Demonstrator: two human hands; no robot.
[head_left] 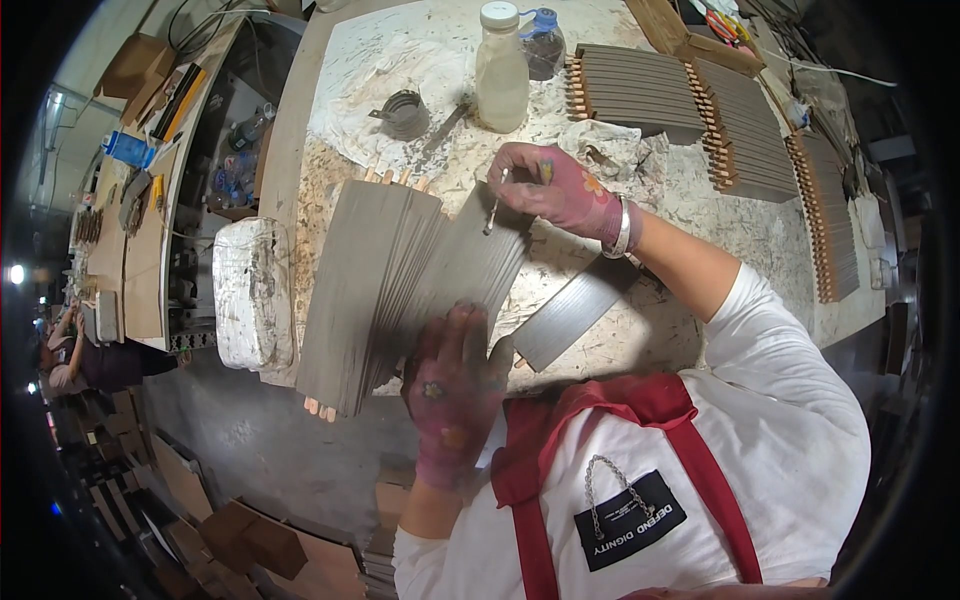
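My right hand, in a pink patterned glove, pinches a thin white cotton swab over the far end of a grey slat. My left hand, gloved alike, lies on the near part of that slat with its fingers stretched out and its thumb along the right edge. Under and left of it, a fanned stack of grey slats shows light wooden tabs at both ends. A separate grey slat lies on the table to the right, partly below my right forearm.
Beyond my hands stand a small metal cup, a capped bottle of cloudy liquid and a blue-topped bottle. Rows of slats fill the far right. A white foam block sits left. Another person is at far left.
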